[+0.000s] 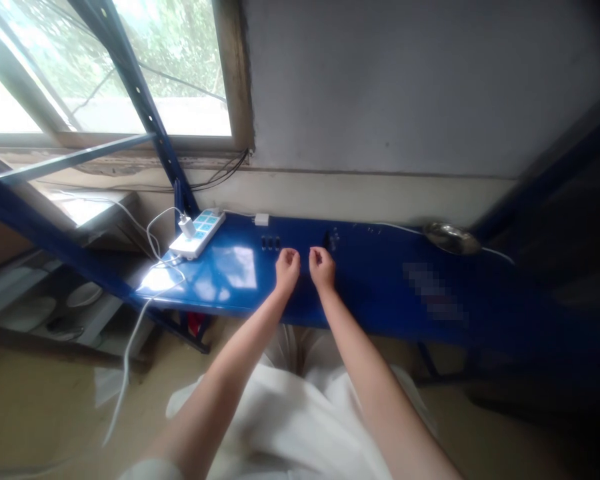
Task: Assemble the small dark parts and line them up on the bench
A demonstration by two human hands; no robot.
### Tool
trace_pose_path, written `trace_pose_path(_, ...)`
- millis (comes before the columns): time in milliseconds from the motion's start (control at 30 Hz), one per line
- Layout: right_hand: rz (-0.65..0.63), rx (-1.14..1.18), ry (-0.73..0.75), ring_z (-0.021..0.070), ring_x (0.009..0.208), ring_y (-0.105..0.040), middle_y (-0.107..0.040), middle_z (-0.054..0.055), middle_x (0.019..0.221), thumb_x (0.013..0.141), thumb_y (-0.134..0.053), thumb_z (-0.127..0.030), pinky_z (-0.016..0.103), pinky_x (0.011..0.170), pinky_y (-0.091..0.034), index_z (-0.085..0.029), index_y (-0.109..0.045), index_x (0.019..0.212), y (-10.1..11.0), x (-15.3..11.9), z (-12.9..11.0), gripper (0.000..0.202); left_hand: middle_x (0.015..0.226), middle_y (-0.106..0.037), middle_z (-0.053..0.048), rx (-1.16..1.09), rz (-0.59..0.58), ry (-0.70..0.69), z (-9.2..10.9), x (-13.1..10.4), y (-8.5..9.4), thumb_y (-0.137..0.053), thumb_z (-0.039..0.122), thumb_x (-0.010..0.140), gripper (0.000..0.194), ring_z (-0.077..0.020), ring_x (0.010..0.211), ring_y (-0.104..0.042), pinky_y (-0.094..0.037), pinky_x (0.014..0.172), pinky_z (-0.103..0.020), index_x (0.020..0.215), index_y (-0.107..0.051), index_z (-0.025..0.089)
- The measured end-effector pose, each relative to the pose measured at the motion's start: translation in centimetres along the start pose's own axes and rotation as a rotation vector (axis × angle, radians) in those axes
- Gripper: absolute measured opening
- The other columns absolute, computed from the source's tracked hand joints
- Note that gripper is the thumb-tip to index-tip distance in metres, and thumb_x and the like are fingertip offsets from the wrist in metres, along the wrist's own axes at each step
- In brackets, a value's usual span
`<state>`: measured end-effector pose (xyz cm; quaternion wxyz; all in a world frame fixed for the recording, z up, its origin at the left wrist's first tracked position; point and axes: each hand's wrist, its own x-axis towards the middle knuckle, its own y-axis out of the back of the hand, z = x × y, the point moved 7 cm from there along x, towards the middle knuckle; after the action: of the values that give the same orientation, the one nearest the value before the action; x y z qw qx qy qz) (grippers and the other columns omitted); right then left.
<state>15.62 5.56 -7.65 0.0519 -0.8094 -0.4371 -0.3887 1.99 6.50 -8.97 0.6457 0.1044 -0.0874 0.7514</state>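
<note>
Over the blue shelf top [375, 287], my left hand [287, 269] is closed, its fingers curled in a pinch. Facing it a short gap away, my right hand [323, 268] is closed in much the same way. Anything between the fingers of either hand is too small or hidden to make out. Several small dark pieces [271, 243] stand in a row just beyond my left hand. Past my right hand lie a black piece [326, 239] and a cluster of small clear bits [335, 238].
A white power strip [203, 233] with a plugged-in adapter and cables occupies the left end. At the back edge sits a white charger block [261, 219]. A shiny metal bowl-like object [451, 238] rests back right. Blue metal posts [153, 113] rise at left, near a window.
</note>
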Motion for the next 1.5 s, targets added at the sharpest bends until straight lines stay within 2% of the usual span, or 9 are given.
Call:
trace_pose_path(167, -0.027, -0.008, -0.017, 0.0176, 0.073, -0.060, -0.066, 0.009, 0.081, 0.084, -0.040, -0.035, 0.031, 0.070, -0.049, -0.016, -0.061, 0.085, 0.1, -0.2, -0.3, 0.028, 0.061, -0.053, 0.002, 0.140, -0.113, -0.210, 4.3, 1.5, -0.3, -0.052, 0.025, 0.078, 0.007, -0.0093, 0.056, -0.049, -0.038, 0.056, -0.020, 0.078, -0.052, 0.018)
trace_pose_path(300, -0.021, -0.013, -0.034, 0.0168, 0.069, -0.059, -0.066, 0.008, 0.079, 0.084, -0.040, -0.034, 0.031, 0.070, -0.048, -0.016, -0.062, 0.084, 0.1, -0.2, -0.2, 0.028, 0.061, -0.052, 0.001, 0.336, -0.136, -0.404, 9.2, 5.4, 0.7, -0.049, 0.023, 0.079, 0.008, -0.0101, 0.056, -0.048, -0.038, 0.057, -0.022, 0.083, -0.054, 0.017)
trace_pose_path(400, -0.012, -0.002, -0.045, 0.0168, 0.069, -0.059, -0.066, 0.008, 0.079, 0.084, -0.041, -0.034, 0.031, 0.069, -0.049, -0.016, -0.062, 0.084, 0.1, -0.2, 0.0, 0.027, 0.070, -0.057, -0.002, 0.597, -0.215, -0.486, 11.1, 8.5, 1.2, -0.049, 0.018, 0.077, 0.015, -0.0122, 0.063, -0.050, -0.039, 0.063, -0.025, 0.089, -0.057, 0.016)
trace_pose_path(533, -0.011, 0.007, -0.041, 0.0172, 0.070, -0.060, -0.066, 0.009, 0.079, 0.084, -0.041, -0.035, 0.031, 0.068, -0.049, -0.016, -0.062, 0.084, 0.2, -0.2, 0.0, 0.027, 0.095, -0.060, -0.008, 1.010, -0.464, -0.520, 10.0, 10.4, 1.3, -0.057, 0.024, 0.073, 0.021, -0.0211, 0.089, -0.051, -0.038, 0.079, -0.033, 0.093, -0.062, 0.017)
trace_pose_path(633, -0.010, 0.006, -0.037, 0.0176, 0.071, -0.061, -0.066, 0.009, 0.079, 0.084, -0.042, -0.036, 0.031, 0.069, -0.050, -0.017, -0.061, 0.084, 0.2, -0.2, 0.1, 0.027, 0.109, -0.057, -0.010, 1.229, -0.620, -0.466, 7.7, 10.2, 1.6, -0.061, 0.030, 0.072, 0.029, -0.0280, 0.104, -0.045, -0.034, 0.084, -0.040, 0.099, -0.063, 0.018)
trace_pose_path(700, -0.011, 0.002, -0.035, 0.0179, 0.071, -0.061, -0.066, 0.009, 0.079, 0.084, -0.042, -0.036, 0.031, 0.069, -0.050, -0.017, -0.061, 0.083, 0.1, -0.2, 0.2, 0.028, 0.113, -0.055, -0.011, 1.292, -0.671, -0.441, 6.6, 9.9, 1.8, -0.060, 0.030, 0.073, 0.029, -0.0296, 0.107, -0.041, -0.032, 0.086, -0.043, 0.099, -0.064, 0.019)
trace_pose_path(1000, 0.002, -0.007, -0.019, 0.0185, 0.071, -0.061, -0.067, 0.010, 0.079, 0.084, -0.041, -0.035, 0.032, 0.068, -0.050, -0.016, -0.061, 0.083, 0.1, -0.2, 0.2, 0.028, 0.111, -0.057, -0.012, 1.317, -0.647, -0.412, 4.6, 9.9, 1.9, -0.057, 0.023, 0.073, 0.021, -0.0299, 0.107, -0.041, -0.027, 0.086, -0.045, 0.091, -0.068, 0.018)
trace_pose_path(1200, -0.010, 0.000, -0.032, 0.0180, 0.072, -0.062, -0.067, 0.010, 0.080, 0.084, -0.042, -0.035, 0.031, 0.069, -0.050, -0.016, -0.061, 0.083, 0.0, -0.2, 0.3, 0.027, 0.107, -0.059, -0.011, 1.262, -0.625, -0.438, 4.3, 10.2, 1.9, -0.053, 0.022, 0.073, 0.022, -0.0285, 0.104, -0.043, -0.025, 0.086, -0.045, 0.088, -0.068, 0.017)
trace_pose_path(1500, -0.033, 0.002, -0.054, 0.0183, 0.073, -0.061, -0.066, 0.010, 0.081, 0.084, -0.040, -0.037, 0.033, 0.071, -0.050, -0.017, -0.061, 0.084, 0.0, -0.2, 0.3, 0.029, 0.088, -0.063, -0.011, 1.104, -0.589, -0.472, 4.6, 10.0, 1.2, -0.056, 0.017, 0.067, 0.012, -0.0282, 0.093, -0.051, -0.025, 0.088, -0.047, 0.068, -0.068, 0.016)
